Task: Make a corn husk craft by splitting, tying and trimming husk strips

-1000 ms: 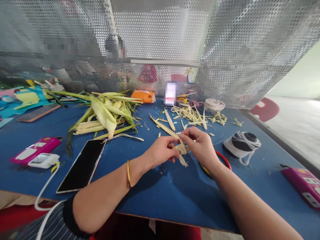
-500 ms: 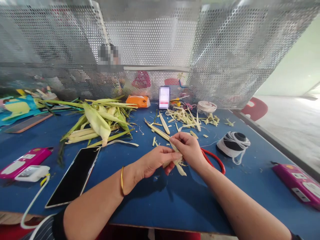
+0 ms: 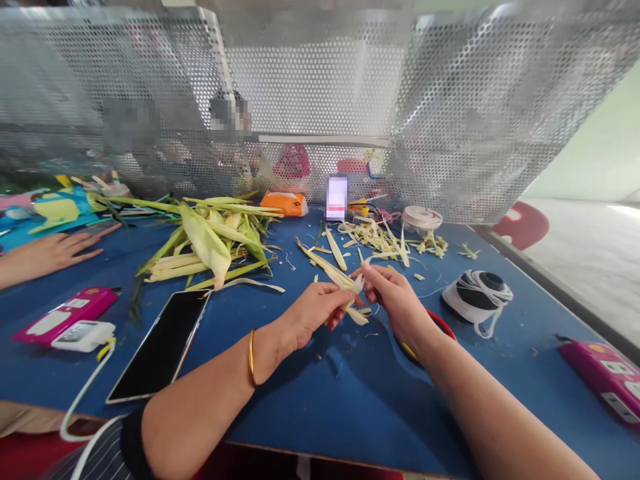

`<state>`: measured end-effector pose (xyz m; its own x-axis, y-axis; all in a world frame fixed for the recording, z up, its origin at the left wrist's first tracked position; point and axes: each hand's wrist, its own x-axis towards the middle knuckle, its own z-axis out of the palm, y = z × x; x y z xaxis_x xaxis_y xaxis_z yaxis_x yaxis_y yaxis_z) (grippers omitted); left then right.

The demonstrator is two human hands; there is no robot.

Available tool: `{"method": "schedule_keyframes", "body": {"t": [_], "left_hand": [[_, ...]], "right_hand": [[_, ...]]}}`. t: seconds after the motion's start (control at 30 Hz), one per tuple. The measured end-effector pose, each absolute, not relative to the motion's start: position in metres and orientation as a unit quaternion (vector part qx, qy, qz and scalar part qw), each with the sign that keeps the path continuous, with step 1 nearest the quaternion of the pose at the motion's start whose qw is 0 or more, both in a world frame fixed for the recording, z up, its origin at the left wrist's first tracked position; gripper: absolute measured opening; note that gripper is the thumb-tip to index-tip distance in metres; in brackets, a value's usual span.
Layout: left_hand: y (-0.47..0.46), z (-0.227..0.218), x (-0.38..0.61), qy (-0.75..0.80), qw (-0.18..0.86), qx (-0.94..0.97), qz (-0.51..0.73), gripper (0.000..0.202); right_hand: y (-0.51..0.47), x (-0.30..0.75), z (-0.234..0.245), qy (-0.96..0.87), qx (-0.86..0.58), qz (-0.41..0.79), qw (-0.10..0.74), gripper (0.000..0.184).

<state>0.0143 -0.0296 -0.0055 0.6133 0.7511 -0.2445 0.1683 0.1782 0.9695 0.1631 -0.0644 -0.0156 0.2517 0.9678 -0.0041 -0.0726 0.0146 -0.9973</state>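
Note:
Over the blue table, my left hand [image 3: 323, 305] pinches a bundle of pale corn husk strips [image 3: 338, 275] whose long ends point away and to the left. My right hand [image 3: 393, 288] is close beside it, thumb and fingers closed on a whitish husk strip [image 3: 359, 285] at the bundle. Exactly how the strips cross between the fingers is hidden. Under my right wrist lie red-handled scissors or a red loop [image 3: 441, 325]; the arm covers most of it. Beyond my hands rests a loose husk piece [image 3: 335, 249].
A heap of green corn husks [image 3: 205, 243] lies left of centre, with a black-screened tablet [image 3: 160, 347] before it. Husk scraps [image 3: 375, 237], a white tape roll [image 3: 423, 217] and a thread spool [image 3: 477, 295] are rightward. Another person's hand [image 3: 60, 253] rests at left. A perforated screen [image 3: 310, 80] stands behind.
My right hand has shifted slightly right, away from the bundle's far part, drawing at a strip. Another person's hand has come in at the left, over where a phone lay. The view has turned slightly.

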Motion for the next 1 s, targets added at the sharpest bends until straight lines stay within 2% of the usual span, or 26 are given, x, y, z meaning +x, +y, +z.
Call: {"method": "schedule_keyframes", "body": {"t": [0.1,0.3,0.57,0.63,0.7,0.77,0.9,1.0], "left_hand": [[-0.027,-0.008,0.015,0.397,0.659,0.6,0.22,0.022],[-0.029,-0.011,0.016,0.374,0.667,0.61,0.206,0.028],[-0.027,-0.013,0.014,0.352,0.706,0.579,0.205,0.029],[-0.023,-0.014,0.013,0.356,0.74,0.525,0.224,0.027],[-0.017,-0.013,0.01,0.344,0.778,0.461,0.252,0.027],[-0.012,-0.011,0.008,0.314,0.799,0.426,0.287,0.026],[-0.008,-0.008,0.005,0.285,0.782,0.435,0.344,0.021],[-0.011,-0.009,0.006,0.287,0.77,0.448,0.351,0.019]], "right_hand": [[-0.064,0.163,-0.017,-0.428,-0.525,0.476,0.562,0.036],[-0.062,0.158,-0.026,-0.371,-0.544,0.398,0.639,0.032],[-0.059,0.164,-0.033,-0.387,-0.573,0.379,0.615,0.034],[-0.062,0.166,-0.028,-0.409,-0.6,0.315,0.611,0.034],[-0.067,0.165,-0.021,-0.443,-0.626,0.196,0.611,0.031],[-0.075,0.159,-0.016,-0.488,-0.643,0.114,0.579,0.028],[-0.083,0.142,-0.019,-0.592,-0.612,0.194,0.487,0.033],[-0.08,0.135,-0.027,-0.593,-0.603,0.242,0.476,0.038]]}}
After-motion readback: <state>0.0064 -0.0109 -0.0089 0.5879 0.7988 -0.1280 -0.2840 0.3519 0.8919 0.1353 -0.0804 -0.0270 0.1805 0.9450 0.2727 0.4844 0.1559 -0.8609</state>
